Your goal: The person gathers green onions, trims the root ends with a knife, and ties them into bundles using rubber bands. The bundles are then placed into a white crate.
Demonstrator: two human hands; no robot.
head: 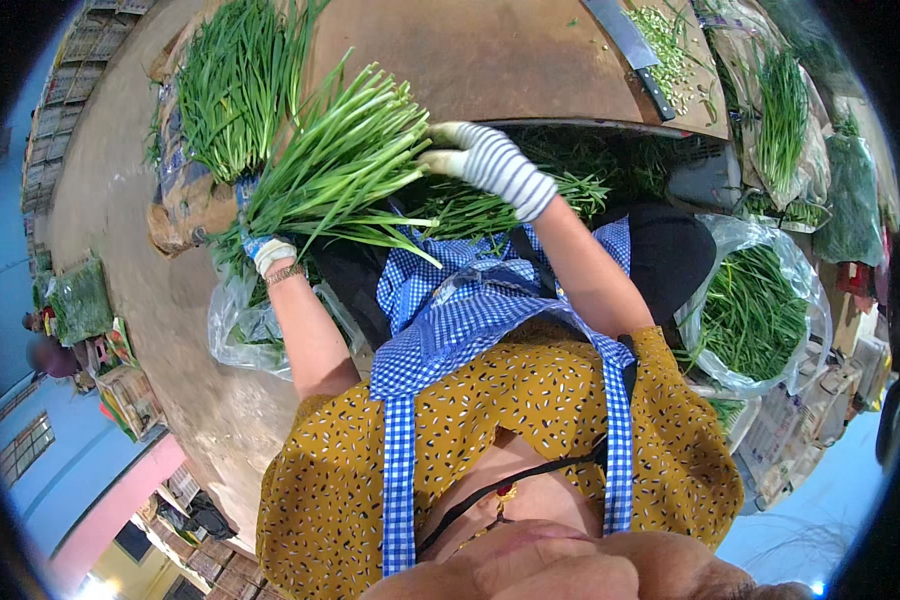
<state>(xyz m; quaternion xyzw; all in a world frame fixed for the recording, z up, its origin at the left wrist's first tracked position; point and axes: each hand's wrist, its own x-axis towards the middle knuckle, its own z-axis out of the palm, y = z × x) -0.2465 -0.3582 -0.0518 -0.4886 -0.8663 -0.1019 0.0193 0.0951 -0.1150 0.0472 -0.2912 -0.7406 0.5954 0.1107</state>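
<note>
A large bunch of garlic chives (360, 150) is gripped low on its leafy side by my left hand (266, 247), in a blue and white glove; leaves cover most of its fingers. The pale cut ends point up and to the right. My right hand (487, 165), in a striped knit glove, reaches to those ends with thumb and fingers parted; the fingertips are at the stalks. Loose chives (480, 206) lie over my lap, on a blue checked apron (450, 300).
A wooden board (457, 60) ahead carries a large knife (634, 52) and chopped stalk ends (664, 52). Another chive bunch (232, 97) rests on a wrapped bundle at left. Plastic bags (232, 330) flank me, the right bag (757, 315) full of chives. More chives (784, 120) lie far right.
</note>
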